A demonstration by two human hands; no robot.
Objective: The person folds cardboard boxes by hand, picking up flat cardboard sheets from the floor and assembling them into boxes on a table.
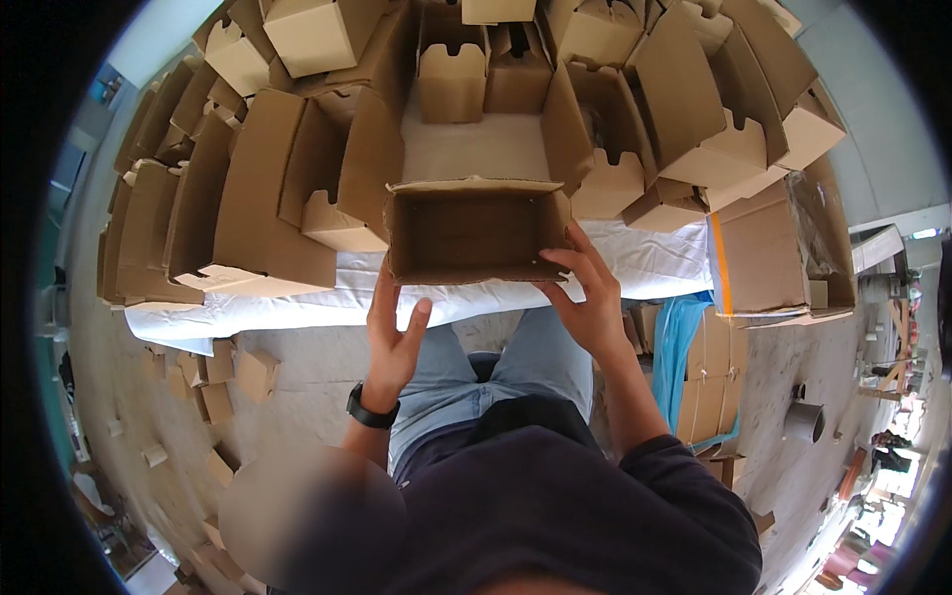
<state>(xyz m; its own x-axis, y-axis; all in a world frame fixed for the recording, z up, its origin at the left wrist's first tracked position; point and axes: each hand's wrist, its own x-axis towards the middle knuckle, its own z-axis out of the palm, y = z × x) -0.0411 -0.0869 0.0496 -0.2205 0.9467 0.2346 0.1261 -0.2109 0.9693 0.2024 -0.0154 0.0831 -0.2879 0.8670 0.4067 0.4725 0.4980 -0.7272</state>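
Note:
An empty, open-topped cardboard box (476,230) is held in front of me at the near edge of the table, its dark inside facing up. My left hand (393,337) presses straight fingers to the box's left end, with the thumb standing apart from it. At the right end, my right hand (585,302) grips the wall, with some fingers bent over the rim and the thumb below. The far fingertips of the left hand are hidden at the box's side.
White cloth (476,147) covers the table. Cut-front cardboard bins (260,188) crowd its left side, and more bins (699,109) fill the right. A larger box with orange tape (764,248) stands at the right end. Small boxes (258,375) lie on the floor at left; flattened cardboard (714,372) leans at right.

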